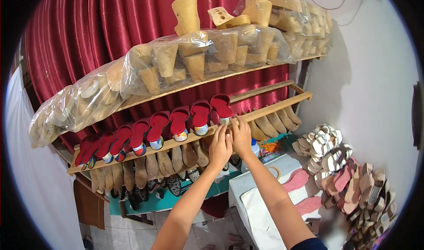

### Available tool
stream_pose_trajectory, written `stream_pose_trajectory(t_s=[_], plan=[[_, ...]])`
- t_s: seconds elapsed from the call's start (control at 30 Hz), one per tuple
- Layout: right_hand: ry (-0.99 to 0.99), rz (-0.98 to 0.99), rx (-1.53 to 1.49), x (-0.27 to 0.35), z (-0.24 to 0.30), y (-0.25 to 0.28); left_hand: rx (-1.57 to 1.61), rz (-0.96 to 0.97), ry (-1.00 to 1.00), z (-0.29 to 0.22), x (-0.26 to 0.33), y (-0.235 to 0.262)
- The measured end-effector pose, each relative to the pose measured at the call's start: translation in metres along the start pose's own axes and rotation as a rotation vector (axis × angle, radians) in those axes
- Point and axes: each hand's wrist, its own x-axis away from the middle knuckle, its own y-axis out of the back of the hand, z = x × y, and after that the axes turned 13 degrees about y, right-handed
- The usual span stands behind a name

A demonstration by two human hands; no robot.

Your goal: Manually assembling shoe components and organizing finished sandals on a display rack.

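Both my hands reach up to the front rail of a wooden rack [274, 110] holding a row of several shoes with red insoles. My left hand [219, 146] rests its fingertips on the rail just below the rightmost red shoe [222, 107]. My right hand [241, 135] touches the toe end of that same shoe at the rail, fingers curled around it. The neighbouring red shoe [200, 116] stands just left of my hands. The shoe toes show a patterned, multicoloured fabric.
Above, a shelf carries plastic-wrapped wooden shoe lasts [185, 60]. More lasts hang under the rack [150, 166]. Stacked soles and sandals [349, 179] pile at the right by a white wall. A red curtain [88, 29] hangs behind. Pink soles [297, 179] lie on a white table.
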Motion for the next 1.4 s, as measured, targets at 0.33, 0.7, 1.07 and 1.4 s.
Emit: stream_pose_trajectory(t_s=[0.33, 0.7, 1.07, 1.4], plan=[[-0.206, 0.113, 0.28, 0.115, 0.081, 0.078, -0.158, 0.42, -0.094, -0.004, 0.112, 0.027], [-0.882, 0.892, 0.432, 0.284, 0.193, 0.258, -0.414, 1.137, -0.397, -0.088, 0.295, 0.016], [-1.033, 0.534, 0.946, 0.434, 0.299, 0.518, -0.181, 1.447, -0.742, -0.3, 0.542, 0.02], [-1.374, 0.434, 1.171, 0.56, 0.371, 0.668, 0.04, 1.724, -0.566, -0.392, 0.718, 0.038]])
